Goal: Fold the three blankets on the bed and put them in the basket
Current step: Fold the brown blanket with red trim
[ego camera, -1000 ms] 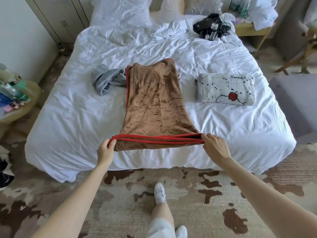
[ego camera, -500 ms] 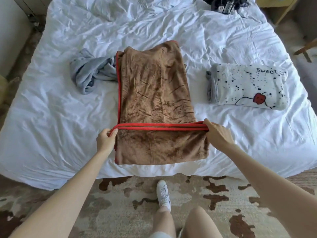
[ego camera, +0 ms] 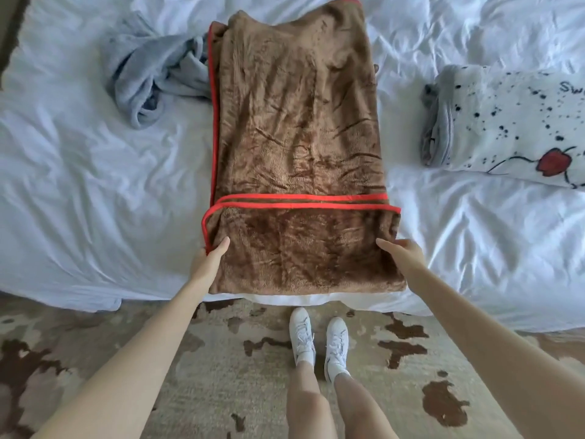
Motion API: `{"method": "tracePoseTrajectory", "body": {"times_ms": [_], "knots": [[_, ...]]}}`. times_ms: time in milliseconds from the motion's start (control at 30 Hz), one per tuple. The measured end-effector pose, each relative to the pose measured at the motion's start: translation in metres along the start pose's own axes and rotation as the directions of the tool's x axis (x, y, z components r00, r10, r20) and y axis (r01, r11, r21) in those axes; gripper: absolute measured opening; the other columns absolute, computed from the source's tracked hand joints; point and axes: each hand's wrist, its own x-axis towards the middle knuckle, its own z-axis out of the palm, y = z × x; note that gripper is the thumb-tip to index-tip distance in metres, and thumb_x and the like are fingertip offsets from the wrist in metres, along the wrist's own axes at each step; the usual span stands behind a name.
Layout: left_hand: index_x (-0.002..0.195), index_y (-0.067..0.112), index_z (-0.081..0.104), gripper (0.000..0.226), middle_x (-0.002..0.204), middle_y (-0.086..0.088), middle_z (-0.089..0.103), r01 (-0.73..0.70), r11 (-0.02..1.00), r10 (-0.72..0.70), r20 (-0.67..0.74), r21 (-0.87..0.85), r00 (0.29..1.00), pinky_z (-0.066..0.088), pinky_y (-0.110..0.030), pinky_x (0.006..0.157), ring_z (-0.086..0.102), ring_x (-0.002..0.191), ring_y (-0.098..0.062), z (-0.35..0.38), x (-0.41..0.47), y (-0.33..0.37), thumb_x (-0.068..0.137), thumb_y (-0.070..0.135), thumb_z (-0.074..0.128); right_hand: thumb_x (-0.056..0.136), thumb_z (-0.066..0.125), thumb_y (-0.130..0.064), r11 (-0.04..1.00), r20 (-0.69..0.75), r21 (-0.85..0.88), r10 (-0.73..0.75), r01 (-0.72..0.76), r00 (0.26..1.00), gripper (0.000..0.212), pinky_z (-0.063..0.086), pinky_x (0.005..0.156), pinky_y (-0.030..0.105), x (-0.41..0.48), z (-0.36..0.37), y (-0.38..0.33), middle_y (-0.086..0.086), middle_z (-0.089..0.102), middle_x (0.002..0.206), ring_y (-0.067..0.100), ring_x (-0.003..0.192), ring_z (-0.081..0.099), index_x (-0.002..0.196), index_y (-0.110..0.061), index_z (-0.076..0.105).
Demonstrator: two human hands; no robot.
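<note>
A brown blanket [ego camera: 297,122] with red trim lies lengthwise on the white bed [ego camera: 79,201]. Its near end is folded over, and the red-trimmed edge runs across it. My left hand [ego camera: 207,259] grips the left side of the folded part, thumb on top. My right hand [ego camera: 403,255] holds the right side the same way. A crumpled grey blanket [ego camera: 148,71] lies to the left of the brown one, touching it. A folded white blanket [ego camera: 512,125] with black specks and a red apple lies to the right. No basket is in view.
The near edge of the bed runs just in front of my white shoes [ego camera: 319,337]. I stand on a beige rug [ego camera: 237,375] with brown patches.
Both hands carried the red-trimmed near edge away from me, laid it across the blanket, then moved back to the sides of the new fold. The view has closed in on the bed.
</note>
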Motion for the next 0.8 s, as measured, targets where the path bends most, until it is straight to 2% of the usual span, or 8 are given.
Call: {"method": "tracePoseTrajectory", "body": {"times_ms": [100, 233, 300, 400, 533, 633, 733, 800], "knots": [[0.125, 0.016, 0.061, 0.045, 0.111, 0.000, 0.065, -0.084, 0.993, 0.084, -0.003, 0.079, 0.996, 0.050, -0.037, 0.092, 0.061, 0.109, -0.025, -0.004, -0.006, -0.011, 0.092, 0.047, 0.061, 0.084, 0.070, -0.020, 0.999, -0.020, 0.021, -0.046, 0.046, 0.999, 0.016, 0.054, 0.078, 0.039, -0.003, -0.003, 0.004, 0.013, 0.067, 0.092, 0.031, 0.091, 0.064, 0.092, -0.006, 0.066], [0.103, 0.023, 0.061, 0.030, 0.095, 0.010, 0.065, -0.243, 0.967, 0.251, -0.126, 0.076, 0.960, 0.046, -0.024, 0.069, 0.062, 0.091, -0.010, -0.007, -0.013, -0.005, 0.089, 0.050, 0.063, 0.084, 0.071, -0.018, 0.988, -0.089, 0.042, -0.147, 0.151, 0.985, 0.022, 0.047, 0.067, 0.031, 0.000, -0.006, -0.001, 0.011, 0.063, 0.092, 0.027, 0.084, 0.059, 0.098, -0.003, 0.062], [0.102, 0.010, 0.058, 0.042, 0.096, -0.002, 0.064, -0.228, 0.972, 0.233, -0.167, 0.051, 0.958, 0.051, -0.034, 0.074, 0.063, 0.090, -0.018, -0.005, -0.009, -0.011, 0.086, 0.047, 0.069, 0.084, 0.073, -0.024, 0.995, -0.082, 0.020, -0.098, 0.100, 0.992, 0.039, 0.045, 0.064, 0.030, 0.003, -0.008, 0.008, 0.015, 0.061, 0.103, 0.025, 0.087, 0.058, 0.108, 0.002, 0.056], [0.126, 0.007, 0.051, 0.063, 0.122, -0.009, 0.059, -0.026, 0.997, 0.022, -0.065, -0.072, 0.998, 0.049, -0.043, 0.097, 0.058, 0.112, -0.027, 0.000, -0.006, -0.015, 0.084, 0.049, 0.070, 0.080, 0.076, -0.038, 0.999, 0.071, 0.046, 0.026, -0.029, 0.997, 0.059, 0.048, 0.064, 0.030, 0.005, -0.010, 0.022, 0.011, 0.060, 0.107, 0.020, 0.087, 0.061, 0.119, -0.001, 0.050], [0.133, 0.017, 0.055, 0.066, 0.122, -0.002, 0.060, 0.073, 0.995, -0.070, 0.040, -0.070, 0.997, 0.044, -0.042, 0.102, 0.055, 0.115, -0.025, 0.000, -0.009, -0.013, 0.080, 0.054, 0.072, 0.073, 0.079, -0.040, 0.987, 0.267, 0.077, 0.114, -0.139, 0.957, 0.051, 0.054, 0.077, 0.032, 0.004, -0.011, 0.025, 0.008, 0.073, 0.099, 0.023, 0.089, 0.070, 0.110, -0.009, 0.064], [0.123, 0.019, 0.061, 0.058, 0.113, 0.000, 0.065, 0.055, 0.996, -0.053, 0.025, -0.072, 0.998, 0.049, -0.040, 0.093, 0.061, 0.103, -0.022, -0.006, -0.019, 0.003, 0.077, 0.052, 0.076, 0.072, 0.081, -0.031, 0.983, 0.267, 0.087, 0.132, -0.160, 0.955, 0.041, 0.056, 0.084, 0.037, 0.001, -0.016, 0.013, 0.011, 0.073, 0.099, 0.027, 0.090, 0.071, 0.103, -0.009, 0.067], [0.106, 0.015, 0.068, 0.043, 0.103, -0.006, 0.071, -0.005, 0.998, 0.004, -0.012, -0.063, 1.000, 0.056, -0.041, 0.084, 0.069, 0.092, -0.025, -0.016, -0.030, 0.031, 0.078, 0.047, 0.077, 0.073, 0.080, -0.024, 0.984, 0.211, 0.128, 0.093, -0.122, 0.973, 0.034, 0.056, 0.071, 0.033, -0.006, -0.026, -0.013, 0.012, 0.073, 0.096, 0.027, 0.083, 0.070, 0.099, -0.007, 0.068], [0.104, 0.007, 0.070, 0.042, 0.101, -0.013, 0.073, -0.024, 0.997, 0.021, -0.048, -0.069, 0.999, 0.058, -0.042, 0.080, 0.071, 0.091, -0.030, -0.025, -0.033, 0.054, 0.078, 0.040, 0.079, 0.074, 0.079, -0.021, 0.988, 0.186, 0.134, 0.046, -0.072, 0.982, 0.026, 0.055, 0.066, 0.030, -0.009, -0.034, -0.034, 0.016, 0.072, 0.099, 0.026, 0.079, 0.069, 0.093, -0.006, 0.069]]}}
